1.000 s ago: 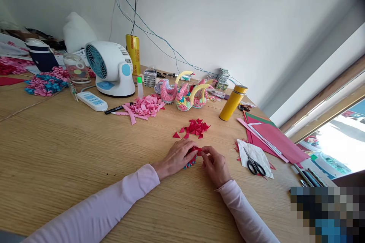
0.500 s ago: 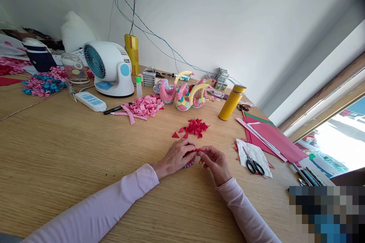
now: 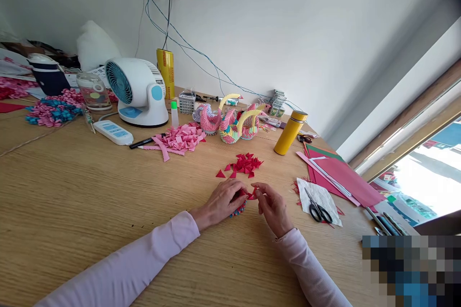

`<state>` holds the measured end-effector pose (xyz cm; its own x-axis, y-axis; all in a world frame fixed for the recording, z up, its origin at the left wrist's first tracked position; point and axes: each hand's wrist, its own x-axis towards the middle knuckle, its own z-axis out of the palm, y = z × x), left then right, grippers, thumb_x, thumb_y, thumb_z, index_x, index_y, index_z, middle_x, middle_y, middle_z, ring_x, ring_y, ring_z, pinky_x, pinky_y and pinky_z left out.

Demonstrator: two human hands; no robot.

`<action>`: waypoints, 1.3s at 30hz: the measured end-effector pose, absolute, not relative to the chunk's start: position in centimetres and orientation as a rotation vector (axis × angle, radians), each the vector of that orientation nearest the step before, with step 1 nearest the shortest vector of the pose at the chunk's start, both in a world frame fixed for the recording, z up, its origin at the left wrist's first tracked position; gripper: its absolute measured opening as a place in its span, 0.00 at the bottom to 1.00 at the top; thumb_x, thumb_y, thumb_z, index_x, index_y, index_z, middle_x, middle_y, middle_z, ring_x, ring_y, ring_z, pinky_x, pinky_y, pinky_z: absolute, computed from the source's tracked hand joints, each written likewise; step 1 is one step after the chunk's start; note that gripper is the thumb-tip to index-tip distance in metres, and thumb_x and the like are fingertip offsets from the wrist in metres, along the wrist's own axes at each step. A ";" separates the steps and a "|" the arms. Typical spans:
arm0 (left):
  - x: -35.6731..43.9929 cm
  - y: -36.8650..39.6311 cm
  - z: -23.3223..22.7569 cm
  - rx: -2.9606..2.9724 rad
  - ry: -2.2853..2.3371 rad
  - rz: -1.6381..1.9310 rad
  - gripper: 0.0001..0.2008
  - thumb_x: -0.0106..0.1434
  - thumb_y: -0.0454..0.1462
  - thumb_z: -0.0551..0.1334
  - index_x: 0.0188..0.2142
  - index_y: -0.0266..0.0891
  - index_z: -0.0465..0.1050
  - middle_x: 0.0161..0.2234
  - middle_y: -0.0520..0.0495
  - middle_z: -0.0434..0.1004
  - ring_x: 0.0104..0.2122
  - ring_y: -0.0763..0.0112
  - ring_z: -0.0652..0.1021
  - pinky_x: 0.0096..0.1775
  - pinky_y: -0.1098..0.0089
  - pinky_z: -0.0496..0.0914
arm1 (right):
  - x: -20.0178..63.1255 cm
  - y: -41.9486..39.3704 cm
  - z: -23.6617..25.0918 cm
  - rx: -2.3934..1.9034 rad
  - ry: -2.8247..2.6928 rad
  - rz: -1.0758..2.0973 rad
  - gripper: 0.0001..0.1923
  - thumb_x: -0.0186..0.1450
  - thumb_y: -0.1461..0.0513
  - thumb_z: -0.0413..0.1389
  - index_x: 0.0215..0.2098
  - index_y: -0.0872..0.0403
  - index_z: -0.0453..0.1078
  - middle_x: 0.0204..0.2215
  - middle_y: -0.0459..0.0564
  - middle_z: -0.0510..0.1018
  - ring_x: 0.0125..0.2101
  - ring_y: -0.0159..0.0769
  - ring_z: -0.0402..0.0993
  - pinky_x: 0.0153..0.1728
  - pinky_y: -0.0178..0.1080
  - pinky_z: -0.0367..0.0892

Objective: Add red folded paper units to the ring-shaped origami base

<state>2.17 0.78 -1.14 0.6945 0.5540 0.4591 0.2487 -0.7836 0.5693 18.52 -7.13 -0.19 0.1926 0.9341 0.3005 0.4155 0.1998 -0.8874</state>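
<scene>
Red folded paper piece [image 3: 252,195] is pinched by the right hand [image 3: 272,207], tip toward 9 o'clock, against the paper model [image 3: 239,208] cupped under the left hand [image 3: 222,200].

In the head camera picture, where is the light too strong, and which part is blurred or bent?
Head view: the window at lower right is overexposed and washed white; a pixelated block hides the bottom right corner; the wooden table edge and wall lines tilt and curve from the wide lens; the left hand and right hand are sharp, softly lit, with faint shadows.
</scene>
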 end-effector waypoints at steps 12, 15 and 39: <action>2.1 0.9 -1.3 2.507 0.535 0.832 0.11 0.68 0.41 0.54 0.45 0.40 0.70 0.43 0.46 0.72 0.44 0.65 0.71 0.48 0.65 0.66 | 18.6 -6.0 -2.1 -1.298 -1.247 0.808 0.16 0.61 0.51 0.56 0.36 0.52 0.59 0.18 0.35 0.66 0.12 0.21 0.55 0.12 0.26 0.50; 2.2 0.9 -1.4 2.501 0.534 0.851 0.10 0.68 0.41 0.54 0.42 0.40 0.70 0.41 0.46 0.72 0.43 0.66 0.71 0.47 0.66 0.66 | 18.3 -6.0 -1.7 -1.314 -1.223 0.780 0.16 0.58 0.51 0.59 0.33 0.55 0.63 0.20 0.39 0.70 0.13 0.22 0.62 0.11 0.26 0.54; 2.6 0.7 -1.6 2.489 0.593 0.944 0.02 0.63 0.33 0.57 0.35 0.38 0.67 0.37 0.47 0.72 0.39 0.67 0.72 0.43 0.67 0.67 | 15.0 -6.2 -2.1 -1.045 -0.389 1.002 0.17 0.40 0.60 0.72 0.26 0.60 0.76 0.22 0.46 0.80 0.22 0.28 0.75 0.20 0.27 0.72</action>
